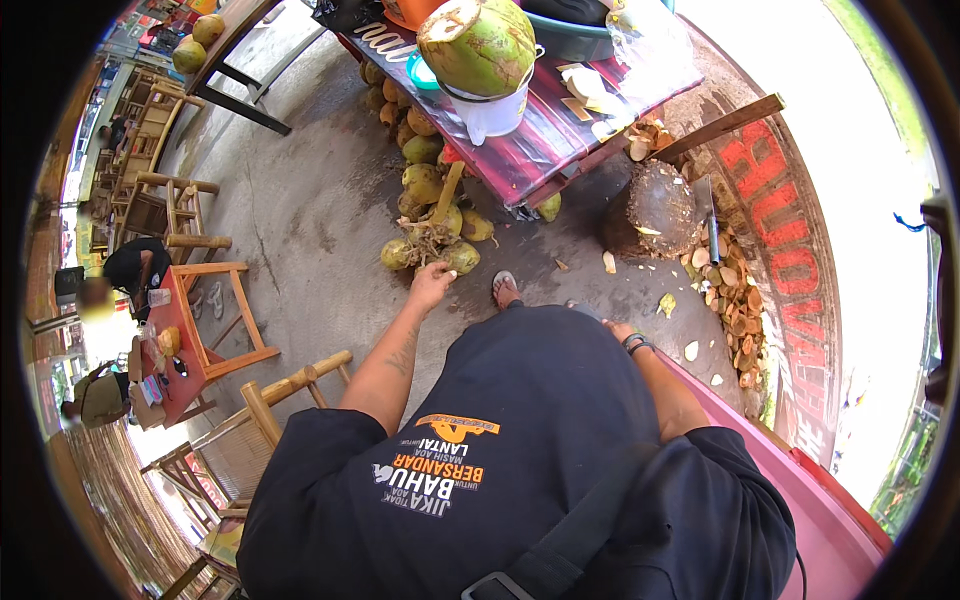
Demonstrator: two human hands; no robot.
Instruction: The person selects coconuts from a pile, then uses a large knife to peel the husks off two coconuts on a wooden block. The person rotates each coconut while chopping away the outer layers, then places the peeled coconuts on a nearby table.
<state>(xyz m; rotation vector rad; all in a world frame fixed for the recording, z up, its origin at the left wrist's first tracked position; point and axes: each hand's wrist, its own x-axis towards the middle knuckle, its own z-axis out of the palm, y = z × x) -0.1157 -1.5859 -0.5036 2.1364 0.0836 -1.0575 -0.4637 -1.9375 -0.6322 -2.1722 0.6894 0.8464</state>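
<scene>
My left hand (pixel 433 287) reaches down to a bunch of green coconuts with dry stalks (pixel 427 240) on the ground. Its fingers overlap the near edge of the bunch, beside a coconut (pixel 461 258); whether they grip anything is unclear. My right hand (pixel 619 331), with dark bands at the wrist, hangs by my right side, partly hidden by my shirt. More coconuts (pixel 422 184) lie heaped behind the bunch, reaching under a table (pixel 517 169). A large, cut-topped green coconut (pixel 487 52) rests on a white bucket (pixel 491 116) on that table.
A chopping stump (pixel 660 210) stands front right, with a large blade (pixel 705 206) at its side. Husk pieces (pixel 739 322) are piled beyond it. Bamboo chairs (pixel 259 412) and a red-topped table (pixel 176 360) are on the left, where people (pixel 101 397) sit. A pink surface (pixel 817 510) borders my right.
</scene>
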